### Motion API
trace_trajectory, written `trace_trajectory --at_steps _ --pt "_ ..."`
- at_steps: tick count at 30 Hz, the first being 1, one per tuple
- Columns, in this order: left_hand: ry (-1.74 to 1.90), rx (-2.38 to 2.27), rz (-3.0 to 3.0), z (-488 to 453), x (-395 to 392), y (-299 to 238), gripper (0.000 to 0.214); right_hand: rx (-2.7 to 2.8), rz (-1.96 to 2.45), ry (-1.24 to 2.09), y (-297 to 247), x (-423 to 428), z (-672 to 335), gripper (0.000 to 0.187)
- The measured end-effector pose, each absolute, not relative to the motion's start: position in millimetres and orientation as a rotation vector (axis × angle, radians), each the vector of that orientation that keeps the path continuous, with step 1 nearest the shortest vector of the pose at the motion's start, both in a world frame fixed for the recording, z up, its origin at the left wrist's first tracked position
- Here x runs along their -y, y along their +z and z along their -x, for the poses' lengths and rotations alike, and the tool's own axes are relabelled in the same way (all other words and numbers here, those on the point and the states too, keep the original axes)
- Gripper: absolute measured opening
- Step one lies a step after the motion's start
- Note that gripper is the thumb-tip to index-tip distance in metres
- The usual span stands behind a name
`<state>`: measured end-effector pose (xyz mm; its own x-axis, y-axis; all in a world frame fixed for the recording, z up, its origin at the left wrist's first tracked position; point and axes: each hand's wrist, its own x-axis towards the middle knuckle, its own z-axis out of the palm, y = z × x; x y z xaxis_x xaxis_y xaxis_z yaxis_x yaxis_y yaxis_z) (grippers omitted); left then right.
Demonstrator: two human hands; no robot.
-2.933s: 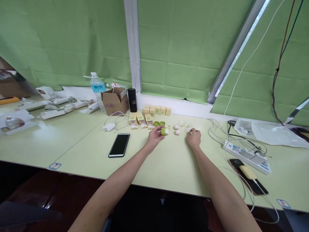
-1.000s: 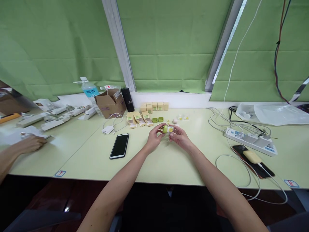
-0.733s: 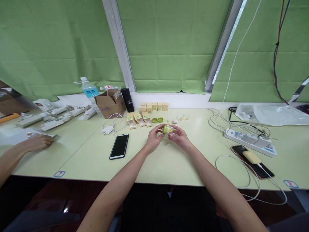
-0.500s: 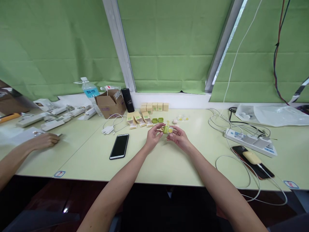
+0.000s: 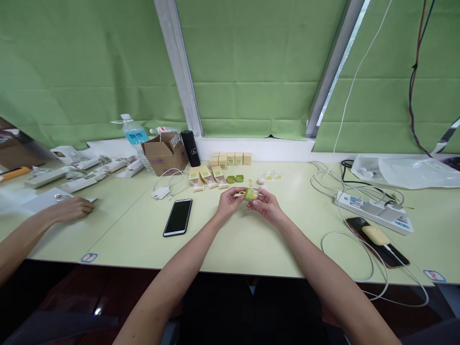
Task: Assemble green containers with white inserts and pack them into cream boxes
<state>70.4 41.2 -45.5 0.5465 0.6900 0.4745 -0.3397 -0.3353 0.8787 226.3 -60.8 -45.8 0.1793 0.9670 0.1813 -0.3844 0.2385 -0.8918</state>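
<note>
Between the fingertips of both hands is a small green case point(image 5: 248, 194) with a clear and yellow end and a cream loop. My left hand point(image 5: 229, 202) is closed on its green side, by the loop. The fingers of my right hand point(image 5: 269, 205) pinch the clear and yellow end, partly covering it. Just beyond lie small cream loops point(image 5: 250, 182), a pale pink rounded piece point(image 5: 260, 180) and clear pieces with yellow centres point(image 5: 272, 176). Two green open-topped pieces point(image 5: 235, 178) sit behind my left hand, next to opened cream boxes point(image 5: 208, 178).
Closed cream boxes point(image 5: 234, 158) line the wall. A phone point(image 5: 178, 218) and white charger point(image 5: 160, 192) lie left, near a cardboard box point(image 5: 166, 155). On the right are a power strip point(image 5: 373, 211), loose cables and another phone point(image 5: 390, 256). Another person's hand point(image 5: 74, 209) works far left.
The green case has turned slightly in my fingers and its clear end shows less. My hands stay almost in place. The other person's hand has shifted a little right.
</note>
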Motion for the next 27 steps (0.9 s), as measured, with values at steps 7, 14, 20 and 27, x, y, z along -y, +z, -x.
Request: trace_trajectory --at_steps 7,14,20,27 --pt "1.033 -0.313 -1.628 -73 -36 -43 0.041 0.896 0.893 1.132 -45 62 -228 0.057" --pt "0.984 -0.355 -1.785 -71 -31 -42 0.033 0.981 1.040 1.080 -45 59 -229 0.058" --pt "1.169 -0.635 -1.928 -65 -50 -45 0.029 1.107 1.391 0.753 -52 58 -222 0.051" --pt "1.077 -1.409 -2.299 -54 -80 -34 0.036 1.425 1.878 0.184 -47 64 -207 0.039"
